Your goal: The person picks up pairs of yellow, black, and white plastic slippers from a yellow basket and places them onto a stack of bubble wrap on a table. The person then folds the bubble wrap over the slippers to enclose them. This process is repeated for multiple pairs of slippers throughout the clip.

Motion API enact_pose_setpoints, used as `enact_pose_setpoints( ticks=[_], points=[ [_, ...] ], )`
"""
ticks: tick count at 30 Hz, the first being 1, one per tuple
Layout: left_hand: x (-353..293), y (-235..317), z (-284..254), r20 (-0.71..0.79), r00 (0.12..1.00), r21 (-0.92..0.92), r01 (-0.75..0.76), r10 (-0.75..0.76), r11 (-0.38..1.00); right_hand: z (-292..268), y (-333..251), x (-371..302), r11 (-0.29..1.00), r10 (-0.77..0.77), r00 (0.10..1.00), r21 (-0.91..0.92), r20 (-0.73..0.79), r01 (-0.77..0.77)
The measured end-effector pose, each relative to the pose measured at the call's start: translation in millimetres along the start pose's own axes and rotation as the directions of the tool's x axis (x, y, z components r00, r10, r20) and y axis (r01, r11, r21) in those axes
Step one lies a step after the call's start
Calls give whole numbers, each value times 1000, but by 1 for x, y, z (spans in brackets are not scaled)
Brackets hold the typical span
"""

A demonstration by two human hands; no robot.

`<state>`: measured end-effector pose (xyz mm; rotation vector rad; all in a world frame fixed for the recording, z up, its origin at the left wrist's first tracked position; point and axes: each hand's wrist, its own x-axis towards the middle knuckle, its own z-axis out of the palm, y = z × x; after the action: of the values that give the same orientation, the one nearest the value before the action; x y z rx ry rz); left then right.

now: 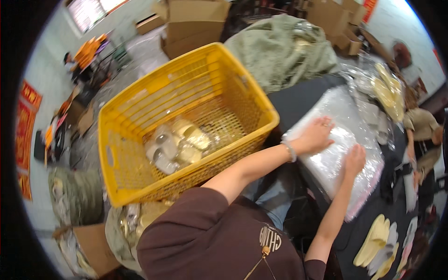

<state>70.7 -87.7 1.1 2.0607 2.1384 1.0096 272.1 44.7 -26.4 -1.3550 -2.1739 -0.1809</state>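
A thick stack of clear plastic bags (337, 108) lies on the dark table in front of me, glossy and slightly crumpled. My left hand (316, 135) rests on its near left part, palm down with the fingers spread. On the right part of the same stack is my right hand (354, 160), its fingers stretched out together against the plastic. Neither hand appears to grip anything. Left of the stack stands a large yellow plastic basket (186, 63), with several bagged slippers (189, 135) in cream and grey at its bottom.
Loose cream and grey slippers (373, 240) lie at the table's near right. Bagged yellow slippers (388, 91) are at its far right, close to another person (422, 133). A green sack (284, 51) and cardboard boxes (196, 21) stand behind; another green sack (77, 196) sits left.
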Motion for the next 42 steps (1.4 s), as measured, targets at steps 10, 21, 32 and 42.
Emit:
enact_pose_setpoints(
  ticks=[10,21,32,42],
  points=[
    [-69,-124,-199,163,977,198,105,-138,975,5,10,5,996,69,996,61,63,-73],
    [-492,-373,-274,138,-68,211,977,-988,-37,21,32,8,999,-25,998,36,57,23],
    [-608,-357,-196,335,-620,-418,578,-710,-701,15,33,9,992,-110,992,-62,63,113],
    [-632,-381,-145,407,-691,-625,266,-597,-734,4,6,3,985,-46,996,-160,71,57]
  ],
)
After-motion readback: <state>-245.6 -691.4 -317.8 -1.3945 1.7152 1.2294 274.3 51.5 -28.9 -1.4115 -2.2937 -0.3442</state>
